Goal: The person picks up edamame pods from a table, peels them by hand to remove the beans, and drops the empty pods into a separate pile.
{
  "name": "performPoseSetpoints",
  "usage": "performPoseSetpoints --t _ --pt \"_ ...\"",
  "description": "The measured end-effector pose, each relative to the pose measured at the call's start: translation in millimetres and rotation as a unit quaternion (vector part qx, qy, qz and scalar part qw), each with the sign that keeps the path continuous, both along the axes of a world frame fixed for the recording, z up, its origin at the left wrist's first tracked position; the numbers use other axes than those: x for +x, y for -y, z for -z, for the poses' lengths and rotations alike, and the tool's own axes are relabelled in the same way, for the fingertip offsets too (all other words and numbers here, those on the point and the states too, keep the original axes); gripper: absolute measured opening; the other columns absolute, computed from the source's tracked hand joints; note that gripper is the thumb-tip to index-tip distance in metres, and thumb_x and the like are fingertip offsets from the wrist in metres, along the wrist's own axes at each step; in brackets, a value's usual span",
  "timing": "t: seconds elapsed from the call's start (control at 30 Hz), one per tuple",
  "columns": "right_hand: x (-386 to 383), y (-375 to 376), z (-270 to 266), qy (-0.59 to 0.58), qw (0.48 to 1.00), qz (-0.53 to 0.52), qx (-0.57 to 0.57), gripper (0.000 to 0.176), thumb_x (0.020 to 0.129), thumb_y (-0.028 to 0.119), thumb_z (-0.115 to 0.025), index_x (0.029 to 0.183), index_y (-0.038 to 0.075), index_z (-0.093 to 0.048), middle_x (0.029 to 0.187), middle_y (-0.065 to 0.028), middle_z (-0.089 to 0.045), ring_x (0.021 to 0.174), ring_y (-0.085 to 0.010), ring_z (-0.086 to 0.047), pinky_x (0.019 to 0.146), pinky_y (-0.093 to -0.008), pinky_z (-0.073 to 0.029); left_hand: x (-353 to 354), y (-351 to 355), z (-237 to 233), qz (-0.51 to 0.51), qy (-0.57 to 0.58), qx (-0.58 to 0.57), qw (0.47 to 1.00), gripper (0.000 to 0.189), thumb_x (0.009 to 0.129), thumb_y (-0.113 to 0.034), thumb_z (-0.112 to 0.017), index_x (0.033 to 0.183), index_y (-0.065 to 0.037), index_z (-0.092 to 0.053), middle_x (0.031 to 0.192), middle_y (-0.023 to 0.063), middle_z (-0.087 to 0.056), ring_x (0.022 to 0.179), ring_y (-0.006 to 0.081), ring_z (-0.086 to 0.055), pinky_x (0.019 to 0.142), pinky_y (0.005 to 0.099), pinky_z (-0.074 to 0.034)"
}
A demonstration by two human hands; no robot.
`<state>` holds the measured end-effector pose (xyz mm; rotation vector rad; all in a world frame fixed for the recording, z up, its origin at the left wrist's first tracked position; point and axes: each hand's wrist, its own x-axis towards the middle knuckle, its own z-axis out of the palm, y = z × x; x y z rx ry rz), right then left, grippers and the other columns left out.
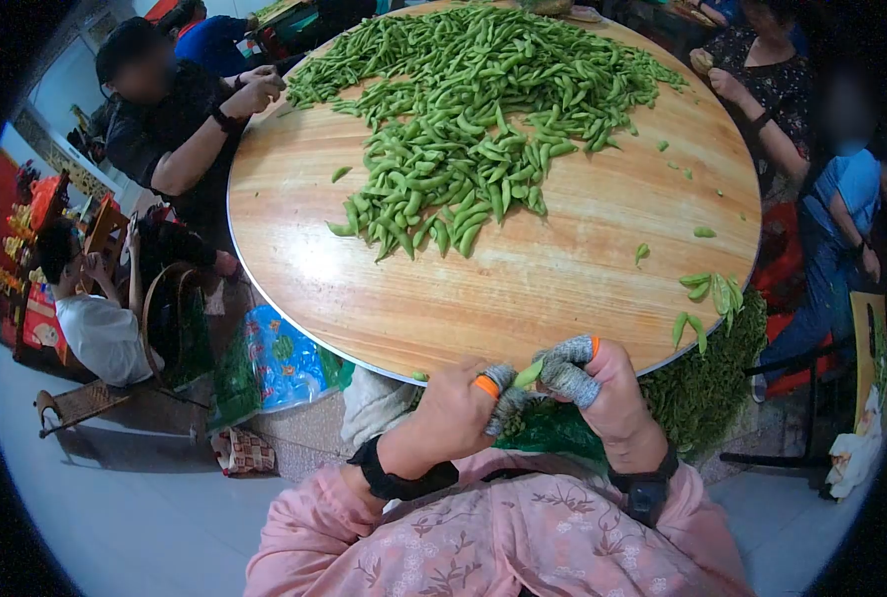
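Your left hand (458, 408) and right hand (612, 388), each grip pinching one pod (529, 373), just off the table (523, 298) rim.

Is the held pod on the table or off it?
Off it: the pod is pinched between left hand and right hand, near the table edge.

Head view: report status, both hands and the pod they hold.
Left hand and right hand, finger guards on, both pinch one green pod. Held at near edge of round table. Nothing in the way; pod pile lies farther in.
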<state>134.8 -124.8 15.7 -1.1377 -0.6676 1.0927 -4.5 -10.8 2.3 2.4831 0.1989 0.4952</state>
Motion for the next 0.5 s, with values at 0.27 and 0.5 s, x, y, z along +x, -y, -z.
performPoseSetpoints --t 0.27,0.5 --pt "4 -3 5 -0.039 0.999 -0.029 -0.017 0.011 0.079 0.004 -0.052 0.086 -0.003 -0.056 0.078 -0.0026 -0.059 0.071 -0.009 -0.054 0.065 -0.0222 -0.044 5 5 -9 -0.008 0.004 -0.293 0.956 0.011 0.076 -0.012 -0.049 0.079 -0.001 -0.049 0.066 0.0161 -0.05 0.064 0.0345 -0.051 0.054 0.0375 -0.04" --pt "3 0 7 0.087 0.996 -0.032 0.018 0.01 0.077 0.004 -0.053 0.084 -0.003 -0.056 0.078 -0.0035 -0.058 0.071 -0.0097 -0.054 0.066 -0.0224 -0.043 5 1 -3 -0.018 -0.018 -0.248 0.969 0.02 0.082 -0.021 -0.047 0.079 -0.002 -0.053 0.062 0.0105 -0.05 0.054 0.0227 -0.048 0.05 0.03 -0.038"
